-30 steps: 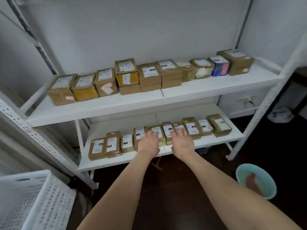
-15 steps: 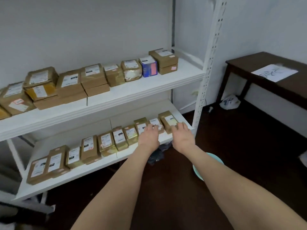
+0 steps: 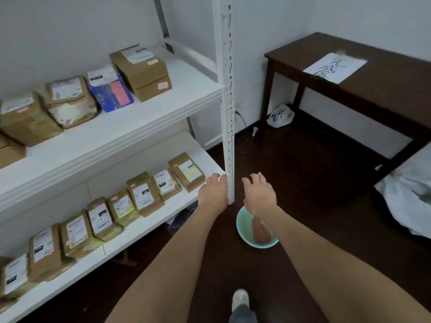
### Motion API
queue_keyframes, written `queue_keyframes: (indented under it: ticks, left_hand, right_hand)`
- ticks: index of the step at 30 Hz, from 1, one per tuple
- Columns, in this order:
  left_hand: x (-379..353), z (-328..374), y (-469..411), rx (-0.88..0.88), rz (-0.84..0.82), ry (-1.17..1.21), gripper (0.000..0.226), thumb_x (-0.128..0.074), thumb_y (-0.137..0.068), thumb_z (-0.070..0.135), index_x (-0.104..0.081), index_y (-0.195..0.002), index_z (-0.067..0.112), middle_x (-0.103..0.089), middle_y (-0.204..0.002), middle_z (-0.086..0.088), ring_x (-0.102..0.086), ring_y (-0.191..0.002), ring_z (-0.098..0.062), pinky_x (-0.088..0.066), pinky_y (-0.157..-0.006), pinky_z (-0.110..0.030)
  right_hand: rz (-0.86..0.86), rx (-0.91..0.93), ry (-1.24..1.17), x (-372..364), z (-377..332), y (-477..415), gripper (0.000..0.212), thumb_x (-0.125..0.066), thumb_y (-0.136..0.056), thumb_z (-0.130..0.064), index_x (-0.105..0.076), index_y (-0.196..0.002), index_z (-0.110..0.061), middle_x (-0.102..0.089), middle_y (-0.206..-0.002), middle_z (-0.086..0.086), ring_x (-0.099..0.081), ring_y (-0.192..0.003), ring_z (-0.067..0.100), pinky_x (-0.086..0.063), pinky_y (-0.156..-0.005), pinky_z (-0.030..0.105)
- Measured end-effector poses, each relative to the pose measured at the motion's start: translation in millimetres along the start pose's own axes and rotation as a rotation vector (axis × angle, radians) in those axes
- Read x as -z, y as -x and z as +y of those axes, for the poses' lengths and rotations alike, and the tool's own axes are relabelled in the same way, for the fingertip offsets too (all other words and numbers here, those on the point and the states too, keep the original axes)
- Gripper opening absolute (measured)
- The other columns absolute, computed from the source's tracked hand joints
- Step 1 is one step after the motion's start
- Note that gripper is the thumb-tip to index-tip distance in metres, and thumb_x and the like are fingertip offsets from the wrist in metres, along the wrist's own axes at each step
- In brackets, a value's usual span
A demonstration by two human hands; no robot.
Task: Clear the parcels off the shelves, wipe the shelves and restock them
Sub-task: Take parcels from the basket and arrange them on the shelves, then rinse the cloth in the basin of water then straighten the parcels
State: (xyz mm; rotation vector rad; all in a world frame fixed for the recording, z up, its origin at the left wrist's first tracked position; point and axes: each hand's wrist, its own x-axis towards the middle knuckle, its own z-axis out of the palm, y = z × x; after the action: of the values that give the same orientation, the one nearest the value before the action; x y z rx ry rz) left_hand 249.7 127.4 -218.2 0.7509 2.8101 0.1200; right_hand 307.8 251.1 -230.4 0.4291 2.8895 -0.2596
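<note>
Hands are sliding rightward past parcels (image 3: 142,197): left hand (image 3: 213,192), right hand (image 3: 259,194) hanging loose-fingered, empty. Clearing seemingly starting; end parcel (image 3: 187,170) needing gripping.

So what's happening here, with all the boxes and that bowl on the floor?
A person stands at a white rack, both hands empty. The left hand is by the end of the lower shelf, the right hand just past the front post, above a green basin on the floor with a reddish cloth in it. Parcels line both shelves; none looks cleared yet.
</note>
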Motion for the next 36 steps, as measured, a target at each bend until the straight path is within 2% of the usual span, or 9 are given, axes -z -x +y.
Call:
queue_keyframes:
  ticks: [4,9,15,20,24,29,32,36]
  left_hand:
    - [-26,17,-60,-0.02,-0.047,-0.018,0.063,-0.063,-0.087,0.02,-0.033,-0.142,0.016,-0.037,-0.141,-0.009,-0.044,-0.124,-0.025,-0.051,-0.09,-0.037]
    - [-69,38,-113,-0.036,-0.122,-0.024,0.069,-0.062,-0.088,0.019,-0.026,-0.147,0.015,-0.033,-0.145,-0.01,-0.039,-0.13,-0.026,-0.047,-0.096,-0.037]
    - [-146,67,-160,0.031,-0.198,0.017,0.065,-0.058,-0.089,0.018,-0.027,-0.146,0.015,-0.034,-0.141,-0.01,-0.039,-0.127,-0.027,-0.046,-0.093,-0.037]
    - [-236,87,-183,0.137,-0.246,0.077,0.065,-0.059,-0.089,0.019,-0.028,-0.146,0.014,-0.033,-0.141,-0.01,-0.039,-0.126,-0.028,-0.046,-0.091,-0.038]
    - [-326,99,-196,0.165,-0.342,0.093,0.058,-0.051,-0.093,0.019,-0.027,-0.146,0.015,-0.032,-0.141,-0.009,-0.037,-0.127,-0.026,-0.045,-0.092,-0.039]
    - [-435,100,-219,0.175,-0.431,0.132,0.058,-0.052,-0.093,0.02,-0.027,-0.146,0.017,-0.028,-0.145,-0.007,-0.037,-0.131,-0.025,-0.042,-0.098,-0.039]
    - [-495,95,-234,0.174,-0.469,0.121,0.06,-0.052,-0.094,0.02,-0.025,-0.147,0.016,-0.025,-0.148,-0.008,-0.038,-0.132,-0.027,-0.04,-0.1,-0.039]
    - [-568,85,-261,0.144,-0.501,0.121,0.063,-0.046,-0.096,0.019,-0.016,-0.151,0.023,-0.013,-0.156,-0.01,-0.033,-0.138,-0.029,-0.035,-0.107,-0.04]
  right_hand:
    - [-0.071,-0.034,-0.011,-17,36,-50,0.067,-0.061,-0.091,-0.028,-0.027,-0.148,-0.017,-0.024,-0.154,0.011,-0.008,-0.148,0.031,-0.024,-0.115,0.04]
    - [-0.142,-0.058,-0.01,-51,77,-97,0.064,-0.057,-0.093,-0.021,-0.025,-0.149,-0.017,-0.021,-0.156,0.01,-0.006,-0.149,0.031,-0.021,-0.116,0.04]
    - [-0.209,-0.015,0.006,-120,134,-145,0.063,-0.056,-0.093,-0.023,-0.025,-0.148,-0.017,-0.023,-0.155,0.011,-0.01,-0.148,0.031,-0.024,-0.115,0.04]
    - [-0.296,0.029,-0.017,-199,188,-173,0.056,-0.046,-0.098,-0.025,-0.025,-0.149,-0.018,-0.021,-0.156,0.011,-0.01,-0.147,0.03,-0.022,-0.115,0.041]
    - [-0.358,0.005,-0.007,-275,225,-194,0.055,-0.043,-0.098,-0.034,-0.025,-0.148,-0.017,-0.023,-0.154,0.01,-0.014,-0.145,0.029,-0.027,-0.113,0.04]
    - [-0.459,-0.039,-0.08,-377,246,-216,0.062,-0.034,-0.101,-0.039,-0.013,-0.153,-0.014,-0.019,-0.155,0.011,-0.017,-0.144,0.029,-0.027,-0.114,0.041]
    - [-0.469,-0.037,-0.086,-445,260,-231,0.065,-0.041,-0.1,-0.036,-0.008,-0.154,-0.021,-0.019,-0.155,0.01,-0.018,-0.144,0.027,-0.027,-0.113,0.04]
    - [-0.433,-0.03,-0.063,-528,276,-255,0.063,-0.045,-0.099,-0.034,-0.014,-0.152,-0.022,-0.022,-0.153,0.01,-0.023,-0.141,0.028,-0.029,-0.111,0.04]
